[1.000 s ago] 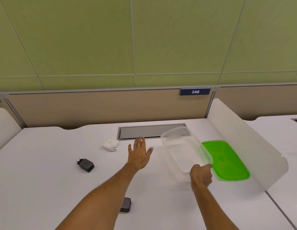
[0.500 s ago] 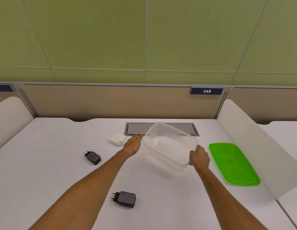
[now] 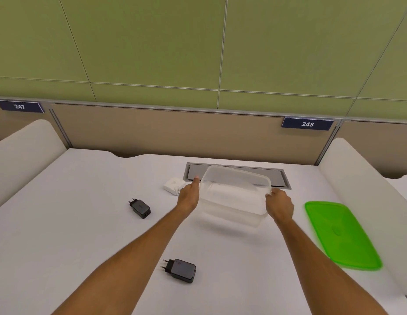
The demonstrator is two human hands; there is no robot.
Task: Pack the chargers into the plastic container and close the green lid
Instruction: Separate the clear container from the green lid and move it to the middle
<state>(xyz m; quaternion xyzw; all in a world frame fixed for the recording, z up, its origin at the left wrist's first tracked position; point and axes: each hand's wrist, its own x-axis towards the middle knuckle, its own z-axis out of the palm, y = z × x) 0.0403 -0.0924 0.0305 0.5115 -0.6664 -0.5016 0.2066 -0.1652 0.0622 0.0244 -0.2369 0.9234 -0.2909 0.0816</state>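
The clear plastic container point(image 3: 235, 196) sits out in the middle of the white desk point(image 3: 84, 223), its far rim in front of the grey cable hatch point(image 3: 275, 178), and it is empty. Both hands are on it: the left hand point(image 3: 189, 196) lies flat against its left end with fingers nearly straight, and the right hand point(image 3: 280, 205) is curled over the right end at the rim. Whether the box rests flat or is lifted a little I cannot tell; its lower edge is blurred. To my eye this is the setting-up step, with no packing begun. Next, I would judge, a hand must let go and reach for a charger. 3 lie loose: a white charger point(image 3: 174, 184) just left of the container, partly hidden by the left hand, a black charger point(image 3: 140, 208) further left, and another black charger point(image 3: 180, 270) well in front of the container, nearer the person. The green lid point(image 3: 341, 235) lies flat to the container's right, beside the white divider point(image 3: 366, 189).
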